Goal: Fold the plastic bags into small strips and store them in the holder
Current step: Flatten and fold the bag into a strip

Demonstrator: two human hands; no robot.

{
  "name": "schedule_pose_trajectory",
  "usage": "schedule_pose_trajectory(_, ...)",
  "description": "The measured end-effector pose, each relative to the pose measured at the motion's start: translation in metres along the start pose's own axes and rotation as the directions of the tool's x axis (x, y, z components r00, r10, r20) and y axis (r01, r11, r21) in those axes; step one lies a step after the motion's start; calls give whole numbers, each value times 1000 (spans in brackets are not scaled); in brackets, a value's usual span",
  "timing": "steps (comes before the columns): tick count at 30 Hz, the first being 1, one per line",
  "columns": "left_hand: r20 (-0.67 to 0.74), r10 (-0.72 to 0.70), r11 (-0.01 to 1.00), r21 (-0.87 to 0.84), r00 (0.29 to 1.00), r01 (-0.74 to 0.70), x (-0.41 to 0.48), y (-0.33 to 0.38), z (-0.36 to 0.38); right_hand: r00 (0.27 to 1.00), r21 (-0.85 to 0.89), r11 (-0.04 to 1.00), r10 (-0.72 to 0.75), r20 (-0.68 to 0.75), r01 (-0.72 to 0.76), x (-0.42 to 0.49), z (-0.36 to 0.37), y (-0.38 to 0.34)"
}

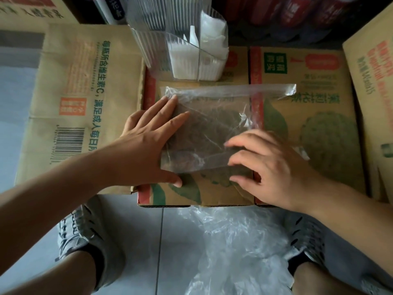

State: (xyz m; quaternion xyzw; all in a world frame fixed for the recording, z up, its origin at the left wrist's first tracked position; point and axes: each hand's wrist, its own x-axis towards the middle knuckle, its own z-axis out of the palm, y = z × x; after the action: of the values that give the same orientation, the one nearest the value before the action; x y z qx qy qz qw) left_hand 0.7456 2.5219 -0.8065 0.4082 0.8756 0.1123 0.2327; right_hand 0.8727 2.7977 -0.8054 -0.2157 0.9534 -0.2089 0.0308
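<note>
A clear plastic bag lies flat on a cardboard box, partly folded, with a long strip of it reaching right along the far edge. My left hand presses flat on the bag's left side, fingers straight. My right hand rests on the bag's near right part, its fingers bent over a folded edge; I cannot see a clear pinch. Behind the bag stands a clear ribbed plastic holder with white folded strips inside.
A pile of crumpled clear bags lies on the tiled floor between my shoes. Flattened cardboard lies to the left, and another carton stands at the right. Dark packages line the back.
</note>
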Motion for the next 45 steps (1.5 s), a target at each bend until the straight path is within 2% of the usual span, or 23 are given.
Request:
schedule_pose_trajectory(5,-149,119,985,-109,982,-136,-7,-7,3,997,17,998,53,-56,-53,-2,12,0)
schedule_pose_trajectory(10,-126,223,959,-149,967,-240,-14,-12,0,997,-18,1000,2,-72,-3,5,11,1)
schedule_pose_trajectory(16,-155,262,942,-174,952,-288,-15,-15,-2,998,-34,999,40,-47,-42,2,12,1)
schedule_pose_trajectory(21,-215,200,930,-267,956,-255,-15,-10,-6,998,-83,995,50,-27,-52,10,7,-6)
schedule_pose_trajectory(26,-279,235,889,-326,931,-322,-12,-6,-14,996,-85,995,52,-70,-58,11,5,-8)
schedule_pose_trajectory(31,-275,154,872,-414,949,-262,-11,-9,-13,994,-7,996,84,-67,-84,16,-7,-7)
schedule_pose_trajectory(35,-270,143,902,-360,952,-238,-10,-6,-17,983,186,965,181,27,-183,23,-30,-8)
schedule_pose_trajectory(37,-272,150,908,-343,951,-241,-9,-4,-17,976,221,951,213,46,-218,28,-39,-5)
schedule_pose_trajectory(38,-292,117,912,-347,949,-219,-7,-2,-15,974,226,947,223,41,-227,31,-43,-3)
schedule_pose_trajectory(42,-330,-157,896,-445,931,-7,7,2,-14,963,176,948,268,14,-267,50,-49,13)
schedule_pose_trajectory(45,-336,-226,893,-447,914,56,21,3,-17,940,156,928,341,14,-339,64,-46,31)
